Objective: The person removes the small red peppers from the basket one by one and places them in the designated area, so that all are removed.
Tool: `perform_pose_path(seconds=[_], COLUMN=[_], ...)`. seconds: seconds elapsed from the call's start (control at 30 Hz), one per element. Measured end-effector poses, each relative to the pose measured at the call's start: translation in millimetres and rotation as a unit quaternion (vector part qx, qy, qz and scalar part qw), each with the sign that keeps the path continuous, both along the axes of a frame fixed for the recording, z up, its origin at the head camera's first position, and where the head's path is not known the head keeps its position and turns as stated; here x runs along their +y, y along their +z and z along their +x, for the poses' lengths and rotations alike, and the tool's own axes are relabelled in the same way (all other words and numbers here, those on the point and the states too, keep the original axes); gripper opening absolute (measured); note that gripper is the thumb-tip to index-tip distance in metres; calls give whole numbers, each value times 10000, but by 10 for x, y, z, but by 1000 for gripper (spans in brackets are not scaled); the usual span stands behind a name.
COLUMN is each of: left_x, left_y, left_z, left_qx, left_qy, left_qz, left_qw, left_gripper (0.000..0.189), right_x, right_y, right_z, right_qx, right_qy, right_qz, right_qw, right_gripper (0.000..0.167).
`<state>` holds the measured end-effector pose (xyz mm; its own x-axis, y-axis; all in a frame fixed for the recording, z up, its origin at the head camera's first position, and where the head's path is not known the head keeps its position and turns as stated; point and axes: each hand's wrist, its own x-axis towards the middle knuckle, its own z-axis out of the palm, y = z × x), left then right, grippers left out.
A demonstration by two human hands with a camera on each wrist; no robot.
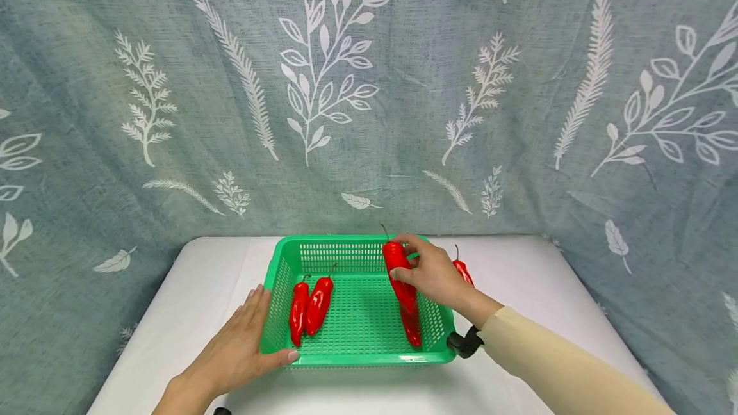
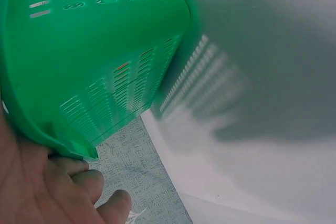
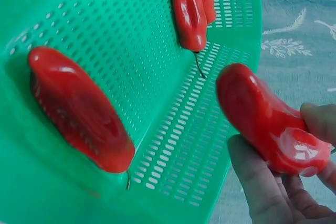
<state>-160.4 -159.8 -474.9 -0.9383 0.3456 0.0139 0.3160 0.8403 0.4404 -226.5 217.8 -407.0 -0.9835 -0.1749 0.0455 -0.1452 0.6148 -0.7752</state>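
Note:
My right hand (image 1: 434, 274) pinches a red chili pepper (image 1: 395, 256) between thumb and fingers, above the right side of a green basket (image 1: 352, 359). Another red pepper (image 1: 411, 330) lies in the basket below it, partly hidden in the head view; the right wrist view shows that lower pepper (image 3: 81, 111) whole, apart from the held one. Two more peppers (image 1: 298, 314) lie side by side at the basket's left. My left hand (image 1: 239, 341) rests against the left front corner, fingers extended along the left side and thumb on the front rim (image 2: 47, 142).
One more red pepper (image 1: 463, 272) is outside the basket on the right, partly hidden by my right arm. The basket stands on a white-covered table (image 1: 519, 274). A grey-green leaf-patterned cloth (image 1: 403, 114) hangs behind it.

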Motion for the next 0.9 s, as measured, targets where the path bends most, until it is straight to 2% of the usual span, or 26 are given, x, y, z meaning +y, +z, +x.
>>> perform_pose_path(seconds=[0.53, 0.9], left_x=[16, 1], left_y=[-29, 6], left_z=[-11, 5], left_qx=[198, 334], left_qy=[8, -109], left_qz=[-64, -47], left_qw=[9998, 9994], left_gripper=[129, 129], right_x=[455, 858], right_y=[121, 154], right_z=[42, 28], right_qx=[451, 434], right_qy=[-348, -733], right_qz=[441, 654], right_qw=[9974, 9942], right_gripper=[57, 60])
